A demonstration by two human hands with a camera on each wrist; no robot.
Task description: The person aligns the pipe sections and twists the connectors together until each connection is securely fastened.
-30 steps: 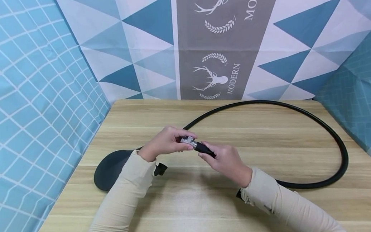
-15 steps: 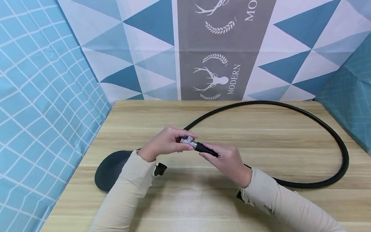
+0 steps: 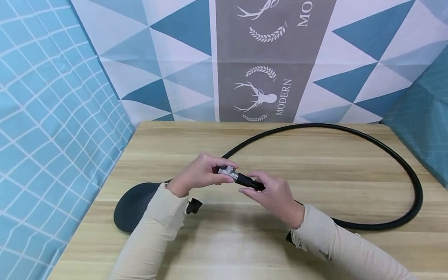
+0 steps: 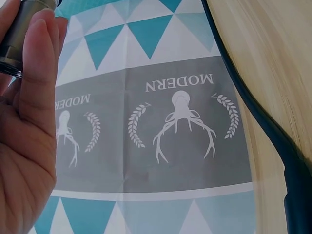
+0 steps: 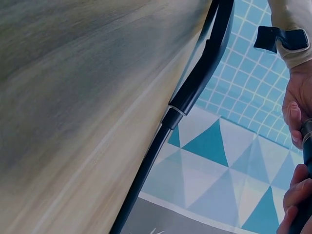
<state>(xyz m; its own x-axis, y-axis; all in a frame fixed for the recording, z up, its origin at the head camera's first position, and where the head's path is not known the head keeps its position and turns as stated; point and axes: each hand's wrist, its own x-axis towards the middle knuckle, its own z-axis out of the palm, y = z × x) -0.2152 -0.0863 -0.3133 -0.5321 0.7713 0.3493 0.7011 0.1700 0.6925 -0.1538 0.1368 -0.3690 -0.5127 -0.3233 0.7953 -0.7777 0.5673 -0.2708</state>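
Observation:
My left hand (image 3: 199, 173) pinches a silver metal fitting (image 3: 227, 171) between thumb and fingers near the middle of the table. In the left wrist view the fitting (image 4: 17, 41) appears as a ribbed-edged metal cylinder at the upper left. Just to its right, my right hand (image 3: 275, 193) holds the black hose end (image 3: 246, 180) that joins the fitting. The black hose (image 3: 309, 125) loops far out over the right of the table and back behind my left hand. A dark rounded head, like a shower head (image 3: 133, 209), lies at the left, partly under my left forearm.
The right wrist view shows a thick black handle (image 5: 200, 80) joined to the thinner hose. Wood-grain table (image 3: 225, 270) lies below both hands. Patterned cloth (image 3: 181, 34) hangs behind, with blue tiled cloth (image 3: 32, 127) along the left. A black wrist mount (image 3: 193, 206) sits at my left cuff.
My right fingers have shifted slightly back along the hose end, and index finger and thumb have changed their hold. The left hand stays at the fitting.

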